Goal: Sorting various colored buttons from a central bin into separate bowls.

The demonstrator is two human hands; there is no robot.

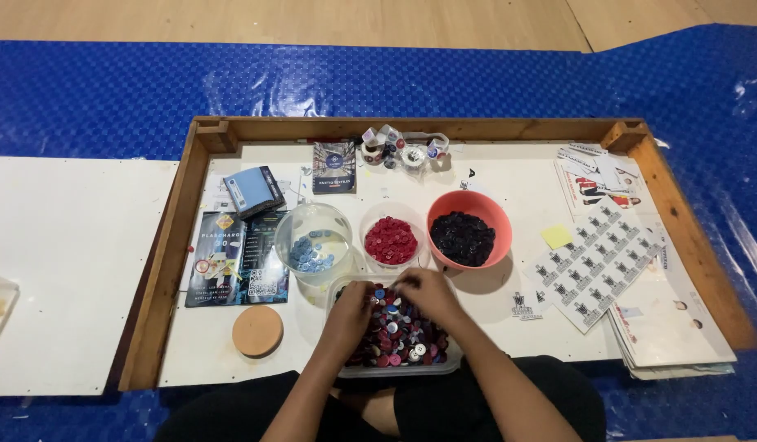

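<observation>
Tray [178, 237]: a shallow wooden frame with raised rims on the left, far and right sides and none on the near side, where the person sits; the rims would likely stop loose pieces from rolling off.
Tub [399, 370]: a clear, low container at the middle of the tray's near edge, right in front of the person, within reach of both hands. It holds mixed buttons [399, 336]: red, dark, blue and white together.
Left hand [351, 304]: palm down over the tub's left part, fingertips in the buttons. Whether they pinch one I cannot tell.
Right hand [425, 293]: over the tub's far right part, fingers curled toward the pile near the left hand's fingertips. Its grip is hidden too.
Clear bowl [313, 232]: just beyond the tub, to the left; only blue buttons lie in it.
White bowl [390, 237]: just beyond the tub, between the other two; only red buttons.
Orange bowl [468, 229]: beyond the tub, to the right; only dark buttons. The three stand in a row near the tub, one colour to each.
Cork disc [257, 331]: flat near the tray's near left corner, apart from the bowls.
Booklets [238, 258]: along the left rim, out of the hands' way.
Sheets [595, 262]: printed paper stacked toward the right rim.
</observation>
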